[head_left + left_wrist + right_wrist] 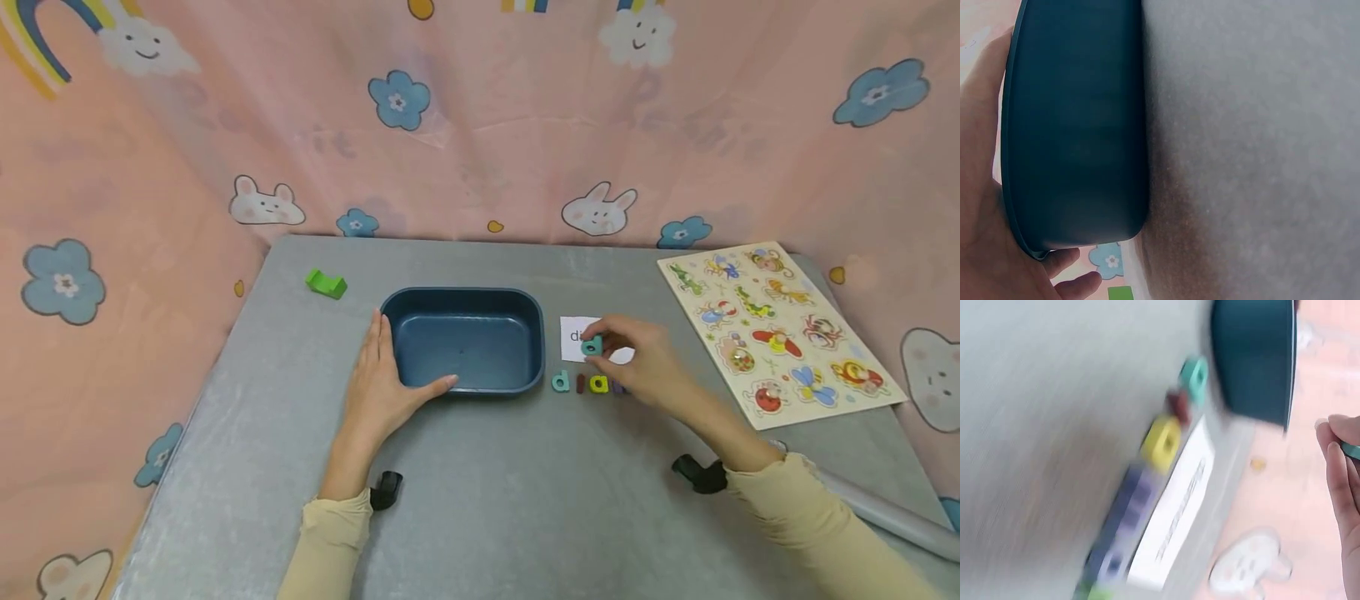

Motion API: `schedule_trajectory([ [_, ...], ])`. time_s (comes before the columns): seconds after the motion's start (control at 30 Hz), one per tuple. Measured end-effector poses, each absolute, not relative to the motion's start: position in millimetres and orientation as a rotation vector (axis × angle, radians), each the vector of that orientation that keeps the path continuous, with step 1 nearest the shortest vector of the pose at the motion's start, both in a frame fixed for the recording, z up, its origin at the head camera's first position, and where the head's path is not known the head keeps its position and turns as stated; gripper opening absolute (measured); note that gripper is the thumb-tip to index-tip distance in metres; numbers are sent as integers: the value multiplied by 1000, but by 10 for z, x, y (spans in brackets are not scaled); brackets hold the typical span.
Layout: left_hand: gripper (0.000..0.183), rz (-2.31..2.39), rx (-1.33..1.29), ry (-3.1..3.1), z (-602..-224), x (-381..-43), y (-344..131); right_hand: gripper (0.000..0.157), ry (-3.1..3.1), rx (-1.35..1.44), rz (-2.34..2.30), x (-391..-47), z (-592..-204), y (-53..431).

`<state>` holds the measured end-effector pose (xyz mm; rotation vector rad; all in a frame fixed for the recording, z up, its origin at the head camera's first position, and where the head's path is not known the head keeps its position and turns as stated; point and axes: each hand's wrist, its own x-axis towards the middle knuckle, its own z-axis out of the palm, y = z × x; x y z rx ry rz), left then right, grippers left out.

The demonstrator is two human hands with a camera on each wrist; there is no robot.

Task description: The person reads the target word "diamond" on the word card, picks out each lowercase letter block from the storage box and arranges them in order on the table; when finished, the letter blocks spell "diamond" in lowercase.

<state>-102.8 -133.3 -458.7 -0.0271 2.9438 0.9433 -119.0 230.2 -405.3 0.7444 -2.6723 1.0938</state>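
Observation:
My left hand [378, 387] rests at the near-left corner of a dark blue plastic tub [461, 392], straight fingers along its left side, thumb across the front rim. In the left wrist view the tub's outer wall [1079, 125] stands on the grey table. My right hand [648, 358] pinches a small teal letter [592, 346] between thumb and fingers, above a white printed card [572, 340] it partly covers. A row below the card holds a teal d [560, 382], a dark red letter [581, 383], a yellow letter [598, 384] and purple ones [1125, 503].
A wooden animal puzzle board [780, 333] lies at the right. A green block [326, 284] sits at the back left. A grey tube [885, 512] is beside the right forearm. A pink patterned curtain [480, 150] hangs behind the grey table [480, 500].

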Motion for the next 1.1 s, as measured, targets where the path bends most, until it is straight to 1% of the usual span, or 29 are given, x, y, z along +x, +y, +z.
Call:
schedule_trajectory([
  [0.1, 144, 950, -28, 2947, -4585, -1029, -1338, 32, -2715, 672, 978, -1155, -3999, 2550],
  [0.2, 144, 951, -26, 2948, -4589, -1033, -1343, 33, -2730, 632, 850, -1123, -3967, 2783],
  [0.33, 145, 952, -29, 2947, -4594, -1036, -1345, 32, -2777, 621, 751, -1097, -3963, 3030],
  [0.57, 145, 953, -30, 2945, -4597, -1039, -1346, 24, -3071, 591, 549, -1134, -4040, 3368],
  [0.83, 145, 953, -27, 2946, -4600, -1039, -1347, 24, -3323, 477, 607, -1231, -4182, 3548],
  [1.1, 146, 953, -29, 2943, -4603, -1035, -1346, 21, -3343, 496, 642, -1261, -4307, 3602],
])
